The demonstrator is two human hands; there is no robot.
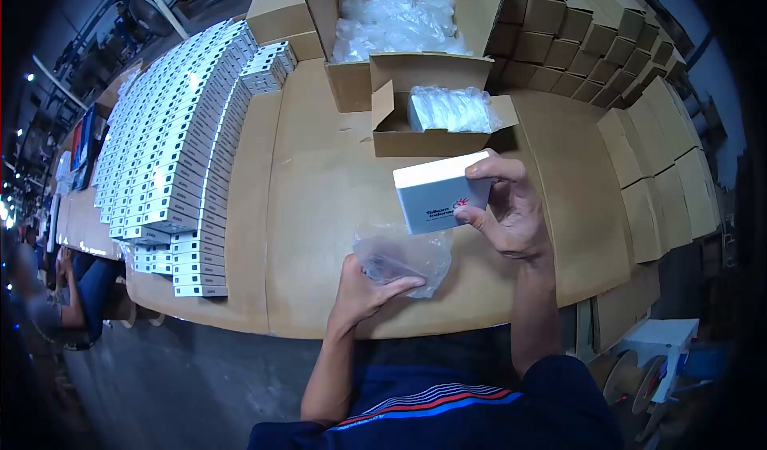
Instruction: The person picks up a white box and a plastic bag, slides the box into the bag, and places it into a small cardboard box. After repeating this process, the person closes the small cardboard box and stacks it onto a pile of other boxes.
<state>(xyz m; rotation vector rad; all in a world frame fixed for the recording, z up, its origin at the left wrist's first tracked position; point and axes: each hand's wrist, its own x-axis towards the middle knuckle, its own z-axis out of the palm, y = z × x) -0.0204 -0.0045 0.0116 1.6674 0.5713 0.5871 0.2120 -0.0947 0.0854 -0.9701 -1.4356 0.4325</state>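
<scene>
A small white box (pixel 431 198) with printed lettering and a red logo is pinched between the thumb and fingers of my right hand (pixel 511 210). It is tilted, with its bright top face toward the far side. Just below and left of it, my left hand (pixel 366 294) grips a clear plastic bag (pixel 411 262), thumb across its near side. The bag's mouth spreads toward the box. Beyond both hands stands an open cardboard carton (pixel 431 144), holding several plastic-wrapped white boxes (pixel 454 110).
Stacked white boxes (pixel 172 138) fill the table's left side. A larger carton (pixel 349 87) full of clear plastic bags (pixel 399 23) stands at the back. Brown cartons (pixel 559 43) are piled on the right. A seated person (pixel 72 298) is at far left; a reel machine (pixel 651 362) stands at lower right.
</scene>
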